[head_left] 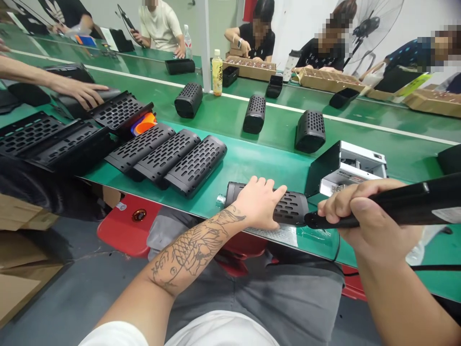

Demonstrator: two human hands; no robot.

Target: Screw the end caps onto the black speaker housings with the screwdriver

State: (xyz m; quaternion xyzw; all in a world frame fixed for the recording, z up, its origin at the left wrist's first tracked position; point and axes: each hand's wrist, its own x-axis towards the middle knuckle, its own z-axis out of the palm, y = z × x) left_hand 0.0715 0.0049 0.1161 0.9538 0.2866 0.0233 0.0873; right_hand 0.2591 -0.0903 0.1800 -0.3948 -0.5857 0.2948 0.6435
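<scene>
A black slotted housing (pixel 292 207) lies on its side at the near table edge. My left hand (pixel 260 204) spans its top, thumb and fingers pressed round it, holding it down. In my right hand (pixel 374 221) is a black electric screwdriver (pixel 406 199), lying almost level with my fingers wrapped round its body. Its front end meets the right end of the housing; the bit and any screw are too hidden to make out. Just behind my right hand stands a black and white screw feeder (pixel 355 166).
Several finished-looking housings (pixel 198 166) lie in a row to the left, beside open shells (pixel 122 113) with an orange and blue piece. More housings (pixel 254 114) stand on the green belt (pixel 223 120). A co-worker's hand (pixel 81 93) rests on parts at left; other people sit opposite.
</scene>
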